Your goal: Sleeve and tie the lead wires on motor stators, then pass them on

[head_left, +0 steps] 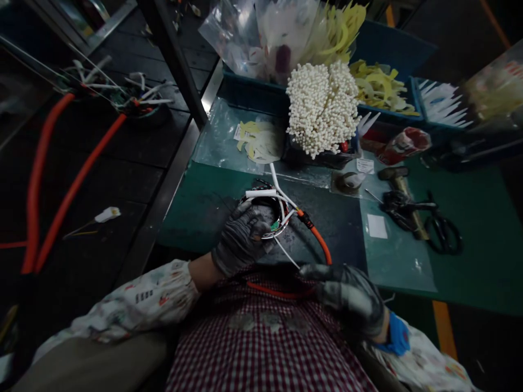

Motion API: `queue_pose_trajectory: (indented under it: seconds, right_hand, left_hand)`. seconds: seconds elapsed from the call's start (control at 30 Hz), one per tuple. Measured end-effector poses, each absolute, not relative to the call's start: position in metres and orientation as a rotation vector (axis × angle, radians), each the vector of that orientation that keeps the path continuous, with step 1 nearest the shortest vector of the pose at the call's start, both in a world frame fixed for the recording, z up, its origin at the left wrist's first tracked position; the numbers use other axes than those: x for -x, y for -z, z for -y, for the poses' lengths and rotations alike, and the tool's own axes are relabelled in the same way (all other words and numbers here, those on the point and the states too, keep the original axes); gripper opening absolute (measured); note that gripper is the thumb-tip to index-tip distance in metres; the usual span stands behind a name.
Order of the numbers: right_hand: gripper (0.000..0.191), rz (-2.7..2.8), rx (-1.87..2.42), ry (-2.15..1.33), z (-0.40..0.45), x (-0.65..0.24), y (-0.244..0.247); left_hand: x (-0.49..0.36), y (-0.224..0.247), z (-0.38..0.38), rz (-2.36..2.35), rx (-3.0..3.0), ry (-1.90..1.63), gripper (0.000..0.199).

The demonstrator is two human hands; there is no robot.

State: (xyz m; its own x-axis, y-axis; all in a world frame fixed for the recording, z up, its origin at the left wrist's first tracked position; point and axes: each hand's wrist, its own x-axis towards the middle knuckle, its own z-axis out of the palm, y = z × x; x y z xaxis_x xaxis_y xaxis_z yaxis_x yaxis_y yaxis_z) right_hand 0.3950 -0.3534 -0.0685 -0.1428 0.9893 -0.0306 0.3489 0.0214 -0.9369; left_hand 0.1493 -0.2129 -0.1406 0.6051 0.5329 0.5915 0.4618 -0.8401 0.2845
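Observation:
A coil of thin wires point(281, 220), mostly black and white, lies over the green work surface. My left hand point(243, 237), in a dark striped glove, has its fingers closed on the coil's near left side. A short white sleeve point(261, 193) sits across the top of the coil. From the coil's right side runs an orange cable point(321, 239) with a black band, curving toward my lap. A thin white wire point(287, 252) stretches from the coil to the fingertips of my right hand point(347, 294), gloved and slightly blurred, which pinches its end.
A thick bundle of white-tipped sticks point(322, 106) stands behind the coil, beside blue bins point(253, 84) with yellow strips and bags. To the right lie a hammer point(402, 188) and black-handled scissors point(443, 231). Thick orange cables point(77, 190) hang at the left.

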Motion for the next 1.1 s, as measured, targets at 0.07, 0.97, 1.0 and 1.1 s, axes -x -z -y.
queue_pose_trajectory:
  seconds: [0.07, 0.97, 1.0, 1.1]
  right_hand:
    - [0.031, 1.644, 1.386, -1.198, 0.349, -0.391, 0.072]
    - [0.017, 1.497, 1.348, -1.134, 0.233, -0.380, 0.074]
    - [0.020, 1.489, 1.351, -1.140, 0.232, -0.381, 0.074]
    - [0.035, 1.483, 1.321, -1.276, 0.229, -0.381, 0.068]
  left_hand:
    - [-0.147, 0.142, 0.211, -0.846, -2.737, -0.995, 0.016]
    - [-0.148, 0.132, 0.198, -0.708, -2.658, -0.959, 0.030]
    - [-0.148, 0.133, 0.198, -0.701, -2.665, -0.976, 0.030]
    - [-0.148, 0.134, 0.200, -0.726, -2.671, -0.982, 0.026]
